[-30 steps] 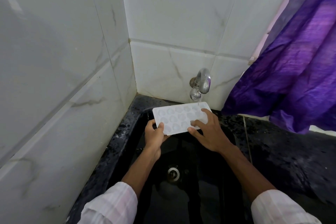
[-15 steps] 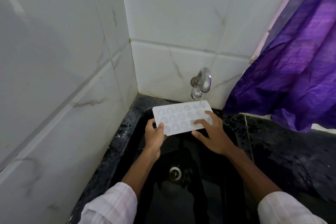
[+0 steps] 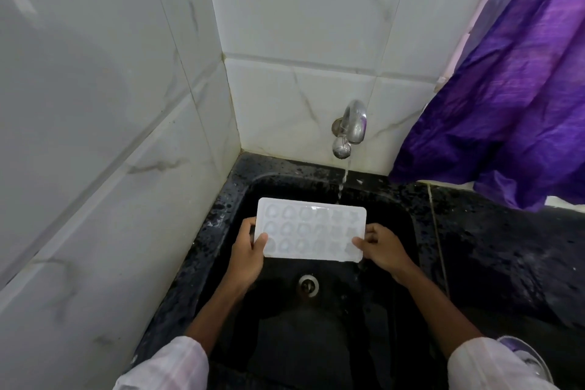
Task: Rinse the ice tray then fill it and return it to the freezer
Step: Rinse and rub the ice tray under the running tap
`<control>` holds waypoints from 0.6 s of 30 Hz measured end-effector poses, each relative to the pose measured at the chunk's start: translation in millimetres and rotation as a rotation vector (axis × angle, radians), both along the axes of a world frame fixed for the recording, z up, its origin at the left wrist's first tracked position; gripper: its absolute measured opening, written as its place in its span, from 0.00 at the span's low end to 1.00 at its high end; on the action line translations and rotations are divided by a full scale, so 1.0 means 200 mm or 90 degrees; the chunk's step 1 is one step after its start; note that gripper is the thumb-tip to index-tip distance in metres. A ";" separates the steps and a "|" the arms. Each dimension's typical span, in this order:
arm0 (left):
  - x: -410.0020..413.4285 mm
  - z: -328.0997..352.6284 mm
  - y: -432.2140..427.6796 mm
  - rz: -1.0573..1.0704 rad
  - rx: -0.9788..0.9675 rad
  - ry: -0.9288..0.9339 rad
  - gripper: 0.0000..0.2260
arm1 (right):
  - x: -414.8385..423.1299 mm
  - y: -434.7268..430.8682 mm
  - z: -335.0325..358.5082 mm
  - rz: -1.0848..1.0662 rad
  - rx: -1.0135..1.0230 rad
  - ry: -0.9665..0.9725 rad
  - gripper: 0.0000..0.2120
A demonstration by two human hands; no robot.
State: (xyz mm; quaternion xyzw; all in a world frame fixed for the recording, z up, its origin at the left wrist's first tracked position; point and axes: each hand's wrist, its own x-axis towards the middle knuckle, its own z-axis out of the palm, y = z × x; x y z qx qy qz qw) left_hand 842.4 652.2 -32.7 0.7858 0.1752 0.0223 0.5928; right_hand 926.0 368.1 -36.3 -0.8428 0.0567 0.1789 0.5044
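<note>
Holding: ice tray [image 3: 311, 229] over the sink [image 3: 392, 187], left grip [image 3: 247, 255] and right grip [image 3: 384, 250] pinching its short edges.
Changed: right grip came off its top; tray pulled back from the tap [image 3: 349, 127] stream.
Meaning: rinse likely done, filling next.

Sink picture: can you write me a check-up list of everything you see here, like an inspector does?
Surface: wet black sink with a drain in its floor; speckled black counter to the right.
Job's things: white ice tray held flat above the sink, cups facing up; tap running, a thin water stream falling at the tray's far edge.
Clutter: nothing seen.
Grips: left hand grips the tray's left end, thumb on top; right hand grips its right end.
Cables: nothing seen.
Surroundings: white marbled wall tiles meeting in a corner; purple curtain on the right.
</note>
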 end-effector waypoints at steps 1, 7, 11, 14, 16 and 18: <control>-0.02 -0.01 0.02 -0.011 0.021 -0.013 0.12 | -0.01 0.00 0.00 0.007 -0.009 -0.009 0.08; -0.01 0.04 0.06 -0.002 0.119 -0.079 0.08 | -0.02 0.00 0.03 0.005 -0.014 -0.144 0.09; 0.01 0.08 0.07 0.010 0.125 -0.137 0.07 | -0.02 -0.01 0.09 -0.007 0.007 -0.237 0.11; 0.03 0.09 0.08 0.018 0.169 -0.180 0.05 | -0.04 -0.03 0.14 -0.011 -0.026 -0.345 0.09; 0.03 0.10 0.09 0.012 0.186 -0.201 0.09 | -0.05 -0.04 0.14 0.005 -0.043 -0.402 0.13; 0.03 0.09 0.09 -0.008 0.202 -0.199 0.14 | -0.06 -0.07 0.10 0.057 -0.065 -0.413 0.15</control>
